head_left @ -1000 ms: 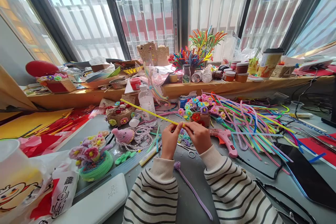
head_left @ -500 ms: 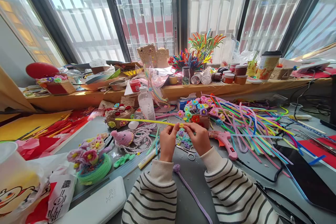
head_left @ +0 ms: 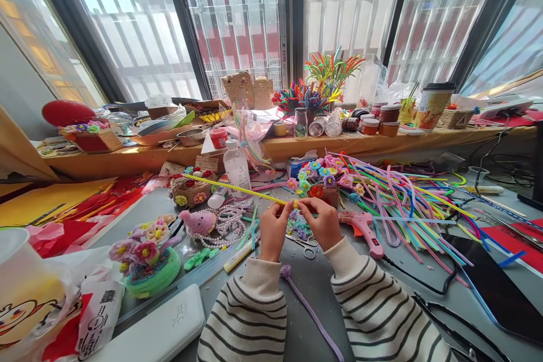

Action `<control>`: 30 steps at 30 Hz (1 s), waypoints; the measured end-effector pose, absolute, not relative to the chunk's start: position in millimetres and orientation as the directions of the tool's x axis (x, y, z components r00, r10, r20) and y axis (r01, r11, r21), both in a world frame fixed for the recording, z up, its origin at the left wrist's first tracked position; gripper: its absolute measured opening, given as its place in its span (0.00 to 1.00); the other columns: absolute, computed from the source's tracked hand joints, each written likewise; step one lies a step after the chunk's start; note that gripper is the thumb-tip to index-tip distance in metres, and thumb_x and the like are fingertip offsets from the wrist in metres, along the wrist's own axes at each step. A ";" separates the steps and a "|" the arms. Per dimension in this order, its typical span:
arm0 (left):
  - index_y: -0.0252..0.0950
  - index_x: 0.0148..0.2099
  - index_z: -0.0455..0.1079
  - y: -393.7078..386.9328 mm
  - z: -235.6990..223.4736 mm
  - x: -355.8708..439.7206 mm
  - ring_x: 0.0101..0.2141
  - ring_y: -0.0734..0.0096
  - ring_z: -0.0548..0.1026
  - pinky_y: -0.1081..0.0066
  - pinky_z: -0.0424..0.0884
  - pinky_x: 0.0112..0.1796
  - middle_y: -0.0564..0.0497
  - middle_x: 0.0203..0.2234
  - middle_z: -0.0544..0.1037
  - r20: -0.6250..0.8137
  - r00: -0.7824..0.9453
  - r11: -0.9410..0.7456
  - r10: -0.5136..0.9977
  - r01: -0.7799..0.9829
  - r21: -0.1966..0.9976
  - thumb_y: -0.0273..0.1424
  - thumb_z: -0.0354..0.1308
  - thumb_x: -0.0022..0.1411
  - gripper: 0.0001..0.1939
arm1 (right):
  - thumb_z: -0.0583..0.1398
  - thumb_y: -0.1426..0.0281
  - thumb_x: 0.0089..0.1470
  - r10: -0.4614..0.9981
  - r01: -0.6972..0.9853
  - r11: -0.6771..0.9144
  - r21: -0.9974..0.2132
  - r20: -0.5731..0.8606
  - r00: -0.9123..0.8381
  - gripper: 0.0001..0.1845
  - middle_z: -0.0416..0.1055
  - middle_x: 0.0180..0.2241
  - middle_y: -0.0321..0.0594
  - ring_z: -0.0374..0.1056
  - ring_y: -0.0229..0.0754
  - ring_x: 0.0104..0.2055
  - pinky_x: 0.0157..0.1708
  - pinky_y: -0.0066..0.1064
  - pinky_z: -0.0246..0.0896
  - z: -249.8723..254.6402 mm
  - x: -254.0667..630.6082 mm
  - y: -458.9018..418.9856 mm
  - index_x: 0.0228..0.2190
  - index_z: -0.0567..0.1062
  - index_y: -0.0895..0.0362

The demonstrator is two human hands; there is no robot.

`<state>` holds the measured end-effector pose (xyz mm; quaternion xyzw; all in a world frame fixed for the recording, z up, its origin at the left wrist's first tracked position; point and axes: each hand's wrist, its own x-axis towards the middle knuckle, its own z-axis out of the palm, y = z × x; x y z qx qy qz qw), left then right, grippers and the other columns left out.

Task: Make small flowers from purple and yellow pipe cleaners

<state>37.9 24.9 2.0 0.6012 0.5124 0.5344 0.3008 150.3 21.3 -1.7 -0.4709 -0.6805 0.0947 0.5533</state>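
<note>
A yellow pipe cleaner (head_left: 237,186) runs out to the upper left from between my two hands. My left hand (head_left: 274,230) pinches it near its right end, thumb and fingers closed. Right beside it, my right hand (head_left: 321,223) pinches the same end, fingertips almost touching the left ones. Below the hands a purple pipe cleaner (head_left: 311,311) with a coiled knob at its tip lies on the grey table. Scissors (head_left: 306,246) rest just behind, between my wrists. A pink glue gun (head_left: 365,232) lies to the right of my right hand.
Loose coloured pipe cleaners (head_left: 407,209) spread at the right, near a black phone (head_left: 494,283). On the left stand a green flower pot (head_left: 153,274), a white power bank (head_left: 156,325) and bead strings (head_left: 229,226). A clear bottle (head_left: 237,167) stands behind the hands.
The yellow pipe cleaner has tilted, its far left end now higher. Both hands stay nearly in place, still pinching it.
</note>
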 end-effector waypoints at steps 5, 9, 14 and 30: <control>0.30 0.27 0.68 23.5 3.3 37.8 0.26 0.69 0.69 0.73 0.62 0.28 0.47 0.22 0.72 0.319 -0.068 -0.283 0.945 0.313 0.906 0.41 0.48 0.48 0.18 | 0.52 0.72 0.47 0.732 0.567 0.550 -0.613 0.681 0.026 0.08 0.69 0.25 0.40 0.64 0.38 0.27 0.28 0.26 0.58 -1.5 149.5 19.7 0.26 0.71 0.59; 0.30 0.28 0.68 23.0 4.8 39.2 0.26 0.69 0.69 0.72 0.63 0.28 0.46 0.23 0.73 0.298 -0.064 -0.270 0.952 0.277 0.922 0.40 0.48 0.49 0.17 | 0.51 0.73 0.47 0.719 0.572 0.574 -0.587 0.695 -0.009 0.08 0.69 0.26 0.40 0.64 0.38 0.27 0.28 0.27 0.58 -1.3 148.7 19.5 0.27 0.70 0.59; 0.31 0.28 0.67 24.8 2.8 38.9 0.26 0.70 0.69 0.72 0.62 0.28 0.47 0.23 0.72 0.316 -0.080 -0.279 0.945 0.302 0.911 0.40 0.46 0.50 0.17 | 0.52 0.74 0.46 0.715 0.551 0.596 -0.584 0.698 -0.032 0.08 0.68 0.26 0.41 0.63 0.36 0.26 0.26 0.25 0.58 -1.5 147.9 19.8 0.27 0.70 0.60; 0.34 0.24 0.62 19.4 4.6 41.1 0.24 0.76 0.64 0.75 0.59 0.27 0.52 0.21 0.66 0.615 -0.086 -0.431 0.783 0.638 0.638 0.36 0.45 0.53 0.12 | 0.52 0.75 0.43 0.762 0.598 0.523 -0.608 0.648 -0.007 0.03 0.65 0.22 0.36 0.60 0.34 0.23 0.25 0.24 0.56 -2.7 143.1 18.0 0.23 0.66 0.59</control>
